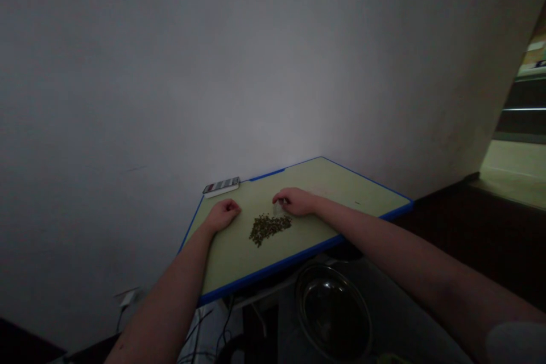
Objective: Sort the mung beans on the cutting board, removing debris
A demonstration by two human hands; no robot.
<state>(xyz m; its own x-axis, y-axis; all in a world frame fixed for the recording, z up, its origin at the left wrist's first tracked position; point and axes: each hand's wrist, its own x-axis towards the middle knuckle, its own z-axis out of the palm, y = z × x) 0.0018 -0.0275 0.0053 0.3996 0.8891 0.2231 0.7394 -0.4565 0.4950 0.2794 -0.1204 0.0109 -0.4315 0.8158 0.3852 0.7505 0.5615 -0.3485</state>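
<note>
A loose pile of small greenish-brown pieces, like seeds or dried beans, lies on the pale yellow tabletop. Just behind the pile, my right hand is closed around a small see-through container, gripped from above by the fingertips. The container's lower part is close to the far edge of the pile; its exact shape is hard to make out. To the left of the pile, my left hand rests on the tabletop with its fingers curled in, and nothing shows in them.
A flat box or device with a dark, marked top stands at the table's back left corner. Blue edging runs round the table, against a bare wall. A round metal bowl sits below the front edge. Cables hang lower left.
</note>
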